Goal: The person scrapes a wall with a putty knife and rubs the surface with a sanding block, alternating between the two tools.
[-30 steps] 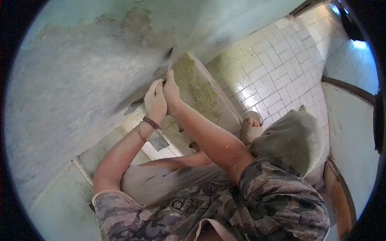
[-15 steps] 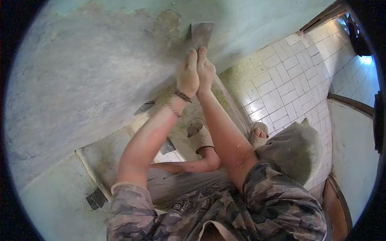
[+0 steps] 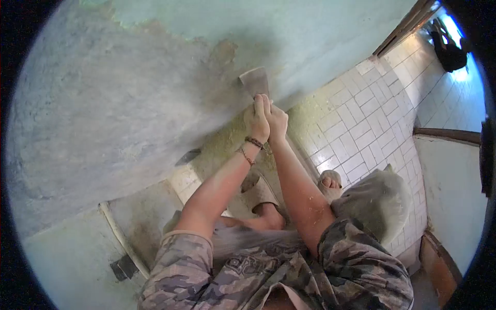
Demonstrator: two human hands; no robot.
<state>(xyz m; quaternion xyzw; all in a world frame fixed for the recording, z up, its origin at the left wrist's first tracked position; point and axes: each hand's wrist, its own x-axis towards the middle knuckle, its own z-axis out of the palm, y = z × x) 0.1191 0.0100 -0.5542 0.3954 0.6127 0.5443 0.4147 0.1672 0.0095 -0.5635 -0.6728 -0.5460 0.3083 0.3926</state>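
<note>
The scraper (image 3: 254, 81) stands blade-up against the wall (image 3: 129, 113), its flat metal blade pressed to the surface just at the edge where bare grey plaster meets the pale green paint. Its handle is hidden inside both hands, which are stacked side by side directly below the blade: the left hand (image 3: 257, 123), with bead bracelets (image 3: 250, 147) at the wrist, and the right hand (image 3: 277, 124) touching it on the right. The fingers of both hands are closed tight around the handle, so only the blade shows above them. Below the arms lie a sandalled foot (image 3: 330, 183) on the white tiled floor (image 3: 361, 119) and flakes of scraped paint on the ledge (image 3: 222, 150) under the wall. Compared with half a second earlier, the hands and the scraper sit lower on the wall and a little to the right, the blade now below the brownish patch (image 3: 223, 51) it then touched; the grip of both hands is unchanged.
</note>
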